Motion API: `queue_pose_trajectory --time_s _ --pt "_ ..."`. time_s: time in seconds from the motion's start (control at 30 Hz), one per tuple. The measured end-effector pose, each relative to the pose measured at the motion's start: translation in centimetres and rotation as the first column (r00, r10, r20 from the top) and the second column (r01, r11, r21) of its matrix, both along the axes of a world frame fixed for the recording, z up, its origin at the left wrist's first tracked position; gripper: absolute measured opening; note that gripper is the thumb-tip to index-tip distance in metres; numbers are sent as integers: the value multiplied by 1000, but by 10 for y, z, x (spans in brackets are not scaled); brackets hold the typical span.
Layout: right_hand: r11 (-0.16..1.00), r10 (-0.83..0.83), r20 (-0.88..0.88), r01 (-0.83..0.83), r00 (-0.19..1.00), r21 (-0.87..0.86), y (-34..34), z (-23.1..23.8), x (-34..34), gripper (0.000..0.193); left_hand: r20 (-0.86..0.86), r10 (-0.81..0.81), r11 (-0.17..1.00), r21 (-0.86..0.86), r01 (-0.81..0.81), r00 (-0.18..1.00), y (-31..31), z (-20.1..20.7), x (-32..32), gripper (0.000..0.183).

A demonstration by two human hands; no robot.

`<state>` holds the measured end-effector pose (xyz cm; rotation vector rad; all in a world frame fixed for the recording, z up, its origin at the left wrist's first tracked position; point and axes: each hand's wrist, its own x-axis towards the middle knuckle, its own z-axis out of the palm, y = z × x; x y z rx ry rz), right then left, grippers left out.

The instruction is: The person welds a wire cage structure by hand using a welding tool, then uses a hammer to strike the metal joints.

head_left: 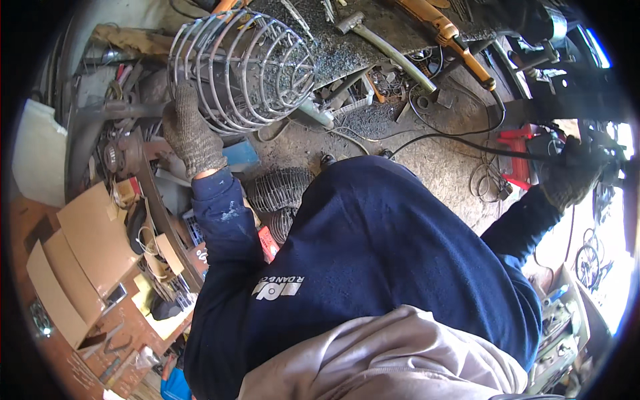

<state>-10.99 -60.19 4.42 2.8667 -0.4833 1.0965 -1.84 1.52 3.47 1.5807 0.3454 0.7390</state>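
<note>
My left hand [191, 133], in a grey knit glove, is closed on the near left edge of a round metal wire basket [230, 73] made of curved rods and hoops. The basket is tilted at the front edge of a dark workbench [337, 57]. Far out to the right is my right hand [569, 177], also gloved, with its fingers curled among dark equipment. A black cable [467, 139] runs up to it. What the fingers hold is too dark to make out.
On the bench lie a hammer [387, 50] and an orange power tool [448, 37]. Red equipment [517, 157] stands on the floor by loose cables. Several wire grids [279, 189] lie by my left side. A cardboard box [97, 243] and hand tools cover a brown surface at left.
</note>
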Motion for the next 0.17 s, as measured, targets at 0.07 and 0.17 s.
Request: queue_pose_trajectory --time_s 0.07,0.17 --pt "696 118 367 -340 923 632 18 -9 -34 33 19 -24 990 142 21 1000 -10 9 2 51" --pt "156 -162 398 -374 903 914 87 8 -73 50 -45 -102 956 273 110 994 -2 15 7 54"
